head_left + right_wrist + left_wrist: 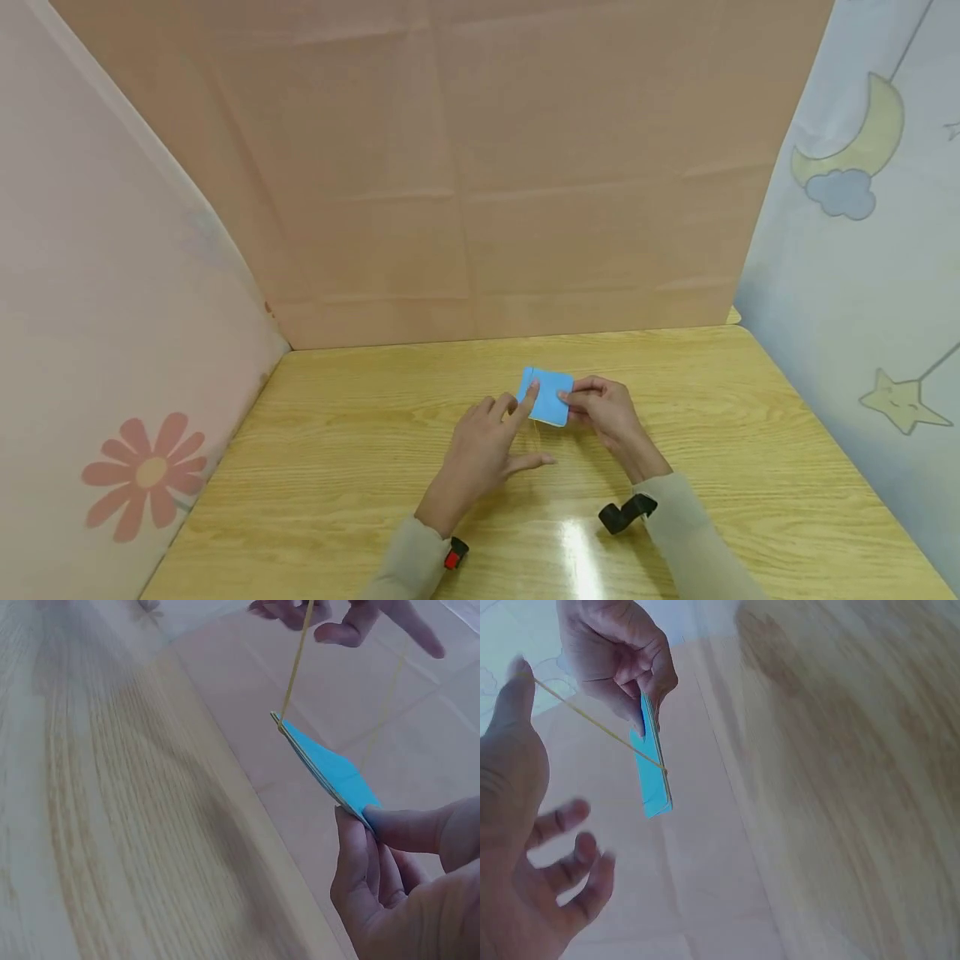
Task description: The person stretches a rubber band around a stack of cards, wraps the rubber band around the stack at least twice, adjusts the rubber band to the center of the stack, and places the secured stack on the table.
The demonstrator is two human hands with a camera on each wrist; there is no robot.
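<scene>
A small, flat blue stack of thin sheets (pixel 553 398) is held above the wooden table. Its layered edge shows in the right wrist view. My right hand (pixel 611 412) pinches its right side between thumb and fingers. A yellow rubber band (pixel 592 721) loops round the stack and runs, pulled tight, to the thumb tip of my left hand (pixel 480 442). In the right wrist view a second, fainter strand rises from the stack's far side toward the left index finger. The left fingers are spread, the index finger overlapping the stack in the head view.
The wood-grain table (pixel 337 417) lies below both hands. A pinkish-brown sheet (pixel 465 183) hangs along its back edge. Pale printed sheets flank it, with a flower (pixel 152 472) on the left and a star (pixel 903 402) on the right. Both wrists wear dark straps.
</scene>
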